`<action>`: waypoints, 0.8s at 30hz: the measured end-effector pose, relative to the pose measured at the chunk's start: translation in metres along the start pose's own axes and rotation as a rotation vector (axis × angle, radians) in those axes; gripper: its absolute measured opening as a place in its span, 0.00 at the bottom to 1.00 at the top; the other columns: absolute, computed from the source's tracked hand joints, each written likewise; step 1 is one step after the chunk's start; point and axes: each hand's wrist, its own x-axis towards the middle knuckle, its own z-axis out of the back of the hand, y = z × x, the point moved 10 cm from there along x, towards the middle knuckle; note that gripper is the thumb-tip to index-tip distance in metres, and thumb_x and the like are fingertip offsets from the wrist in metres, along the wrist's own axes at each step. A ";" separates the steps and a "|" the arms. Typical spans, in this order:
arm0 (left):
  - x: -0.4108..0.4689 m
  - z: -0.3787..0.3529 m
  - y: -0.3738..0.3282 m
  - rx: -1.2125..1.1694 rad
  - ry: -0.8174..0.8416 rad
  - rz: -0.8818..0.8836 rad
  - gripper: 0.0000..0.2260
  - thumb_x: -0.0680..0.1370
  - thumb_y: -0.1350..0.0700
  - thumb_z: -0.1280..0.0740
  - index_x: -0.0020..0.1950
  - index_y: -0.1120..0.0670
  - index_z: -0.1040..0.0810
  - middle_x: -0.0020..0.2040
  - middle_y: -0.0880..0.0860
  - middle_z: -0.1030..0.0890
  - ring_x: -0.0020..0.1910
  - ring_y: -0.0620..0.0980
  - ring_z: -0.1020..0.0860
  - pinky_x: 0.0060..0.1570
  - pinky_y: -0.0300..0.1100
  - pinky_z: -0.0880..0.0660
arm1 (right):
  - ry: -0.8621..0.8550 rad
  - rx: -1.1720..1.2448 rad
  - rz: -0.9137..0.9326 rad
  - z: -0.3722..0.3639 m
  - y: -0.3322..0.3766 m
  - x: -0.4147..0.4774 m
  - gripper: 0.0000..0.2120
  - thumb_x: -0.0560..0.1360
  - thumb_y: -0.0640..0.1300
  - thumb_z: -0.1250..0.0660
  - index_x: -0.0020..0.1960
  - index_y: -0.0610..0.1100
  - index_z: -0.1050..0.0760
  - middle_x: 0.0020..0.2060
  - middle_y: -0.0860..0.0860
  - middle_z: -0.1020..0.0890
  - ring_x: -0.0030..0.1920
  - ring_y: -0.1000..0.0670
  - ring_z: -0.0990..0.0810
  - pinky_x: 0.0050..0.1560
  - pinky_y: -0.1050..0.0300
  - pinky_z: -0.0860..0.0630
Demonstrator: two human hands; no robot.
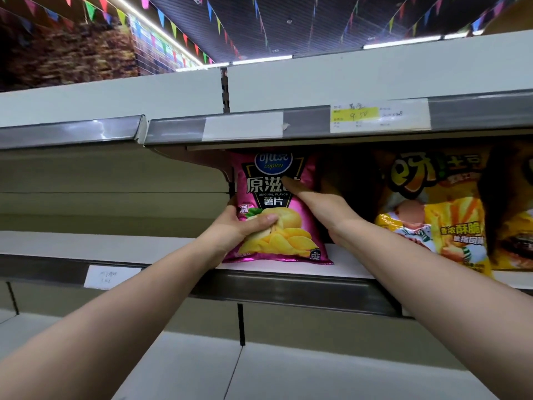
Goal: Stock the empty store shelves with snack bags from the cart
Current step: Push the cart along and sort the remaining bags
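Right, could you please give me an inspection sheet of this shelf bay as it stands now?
Surface: white metal shelf carries the bags; the bay to its left is bare.
Job's things: magenta foil crisp bag stands on the shelf; yellow-orange snack bags stand to its right.
Clutter: nothing seen.
Grippers: left hand grips the magenta bag's lower left corner; right hand holds its right edge, thumb on the front.
Cables: nothing seen.
Surroundings: yellow-and-white price tag and blank white label on the rail above; coloured bunting under the ceiling.
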 end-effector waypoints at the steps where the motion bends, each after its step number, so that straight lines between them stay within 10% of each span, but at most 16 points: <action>1: -0.002 0.002 -0.001 0.004 -0.022 -0.017 0.32 0.62 0.49 0.22 0.61 0.57 0.30 0.54 0.55 0.19 0.48 0.48 0.19 0.46 0.38 0.21 | -0.003 0.004 0.010 0.001 0.002 -0.001 0.39 0.62 0.63 0.25 0.67 0.45 0.29 0.60 0.49 0.21 0.57 0.48 0.21 0.61 0.53 0.25; 4: -0.012 0.011 -0.009 0.017 -0.126 -0.103 0.32 0.66 0.53 0.25 0.67 0.55 0.34 0.59 0.54 0.22 0.52 0.46 0.21 0.47 0.34 0.22 | -0.058 -0.010 0.077 0.008 0.010 -0.004 0.35 0.64 0.58 0.25 0.66 0.44 0.29 0.57 0.48 0.20 0.55 0.48 0.20 0.58 0.53 0.24; 8: -0.040 0.022 -0.017 0.088 -0.287 -0.166 0.57 0.54 0.37 0.22 0.75 0.53 0.44 0.69 0.55 0.31 0.67 0.50 0.30 0.67 0.48 0.32 | -0.174 -0.154 0.187 0.016 0.023 -0.025 0.35 0.63 0.62 0.27 0.60 0.39 0.28 0.51 0.45 0.20 0.51 0.43 0.20 0.55 0.46 0.22; 21: -0.133 0.066 -0.026 0.204 -0.409 -0.256 0.18 0.74 0.51 0.30 0.61 0.49 0.31 0.61 0.49 0.28 0.61 0.47 0.27 0.63 0.47 0.29 | -0.062 -0.176 0.580 -0.079 0.080 -0.136 0.12 0.71 0.44 0.35 0.53 0.50 0.32 0.51 0.55 0.31 0.52 0.48 0.28 0.58 0.44 0.28; 24: -0.166 0.108 -0.007 0.199 -0.444 -0.191 0.18 0.74 0.52 0.30 0.61 0.50 0.30 0.59 0.48 0.27 0.60 0.47 0.27 0.61 0.46 0.28 | 0.022 -0.116 0.563 -0.128 0.075 -0.152 0.12 0.73 0.40 0.34 0.53 0.49 0.32 0.54 0.52 0.28 0.51 0.54 0.28 0.55 0.64 0.29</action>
